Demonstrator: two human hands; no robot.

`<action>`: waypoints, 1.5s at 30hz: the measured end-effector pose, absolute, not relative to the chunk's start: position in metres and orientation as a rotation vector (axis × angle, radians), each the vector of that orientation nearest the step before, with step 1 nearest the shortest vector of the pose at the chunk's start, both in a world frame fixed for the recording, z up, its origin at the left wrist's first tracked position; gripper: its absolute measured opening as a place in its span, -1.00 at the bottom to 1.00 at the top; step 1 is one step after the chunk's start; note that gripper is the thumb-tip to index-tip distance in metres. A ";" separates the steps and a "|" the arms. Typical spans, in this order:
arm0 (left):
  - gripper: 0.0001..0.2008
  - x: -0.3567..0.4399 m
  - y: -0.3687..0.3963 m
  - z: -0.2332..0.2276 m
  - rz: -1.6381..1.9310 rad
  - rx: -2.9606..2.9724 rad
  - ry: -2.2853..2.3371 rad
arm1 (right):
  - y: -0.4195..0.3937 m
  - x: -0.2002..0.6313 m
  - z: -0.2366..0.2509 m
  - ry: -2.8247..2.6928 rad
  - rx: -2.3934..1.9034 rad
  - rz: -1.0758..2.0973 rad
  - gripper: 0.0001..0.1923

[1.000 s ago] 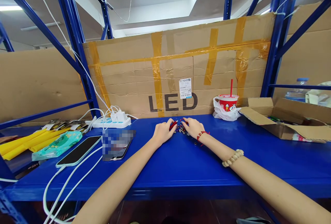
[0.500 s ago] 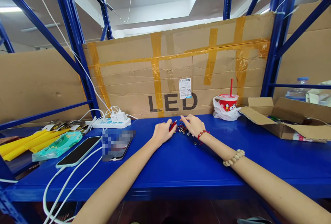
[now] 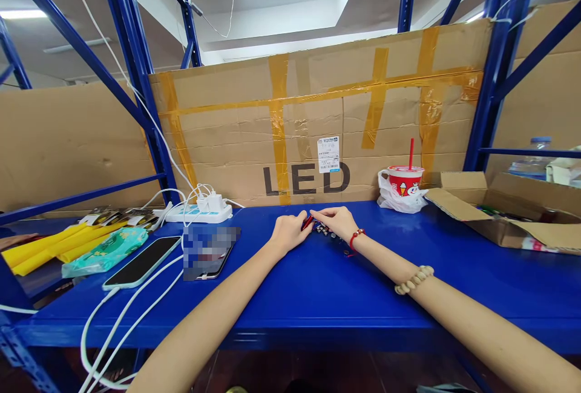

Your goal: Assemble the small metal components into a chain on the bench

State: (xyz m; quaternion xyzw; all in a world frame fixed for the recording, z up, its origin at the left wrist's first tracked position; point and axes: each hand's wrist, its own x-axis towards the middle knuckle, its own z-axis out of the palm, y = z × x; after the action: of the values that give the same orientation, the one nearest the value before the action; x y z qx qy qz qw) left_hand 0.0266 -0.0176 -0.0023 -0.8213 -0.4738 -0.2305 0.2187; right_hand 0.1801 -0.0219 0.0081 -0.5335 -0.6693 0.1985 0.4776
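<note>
Left hand [image 3: 290, 231] clamped on red object [image 3: 307, 222]; right hand [image 3: 336, 221] at its 3 o'clock, can't tell grip; small pieces [image 3: 323, 229] at 4.

shelf top [image 3: 290, 302] was blue | slim held object [image 3: 307, 222] was red | beaded bracelet [image 3: 356, 239] was red | chunky bracelet [image 3: 414, 280] was beige | cup [image 3: 396, 184] was red with ice-cream-cone print | cardboard panel [image 3: 227, 151] was brown, black-lettered | packing tape [image 3: 278, 123] was amber

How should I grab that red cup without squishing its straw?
Probably hold the red cup around its side, below the lid, coming from the front: it stands upright, cardboard stands behind, and the straw sticks up.
</note>
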 end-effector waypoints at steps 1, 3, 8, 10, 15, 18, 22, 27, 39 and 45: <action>-0.74 0.027 -0.018 -0.002 -0.636 -2.280 -1.311 | -0.021 0.181 0.008 -1.640 -1.281 0.491 -0.59; -0.74 0.027 -0.018 -0.002 -0.631 -2.294 -1.307 | -0.019 0.181 0.007 -1.645 -1.242 0.497 -0.63; -0.68 0.026 -0.019 -0.001 -0.622 -2.328 -1.276 | -0.019 0.180 0.007 -1.591 -1.234 0.565 -0.67; -0.67 0.025 -0.019 -0.002 -0.637 -2.348 -1.267 | -0.020 0.178 0.008 -1.566 -1.222 0.617 -0.68; -0.68 0.024 -0.018 -0.002 -0.674 -2.401 -1.245 | -0.020 0.177 0.009 -1.551 -1.190 0.634 -0.73; -0.70 0.024 -0.019 -0.002 -0.670 -2.424 -1.237 | -0.021 0.176 0.009 -1.548 -1.176 0.643 -0.74; -0.71 0.025 -0.019 -0.001 -0.680 -2.467 -1.233 | -0.022 0.176 0.011 -1.551 -1.137 0.651 -0.73; -0.72 0.024 -0.019 0.000 -0.707 -2.494 -1.233 | -0.022 0.175 0.012 -1.575 -1.039 0.665 -0.70; -0.67 0.026 -0.012 -0.001 -0.794 -2.351 -1.135 | -0.016 0.181 0.010 -1.459 -1.103 0.413 -0.67; -0.71 0.024 -0.004 -0.006 -0.626 -2.337 -1.119 | -0.015 0.182 0.009 -1.493 -1.132 0.360 -0.67</action>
State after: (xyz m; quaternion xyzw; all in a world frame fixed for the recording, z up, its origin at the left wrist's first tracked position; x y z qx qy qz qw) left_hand 0.0235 -0.0036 -0.0056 -0.8520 -0.4080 -0.2282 0.2358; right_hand 0.1822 -0.0149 0.0090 -0.4840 -0.6383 0.1541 0.5784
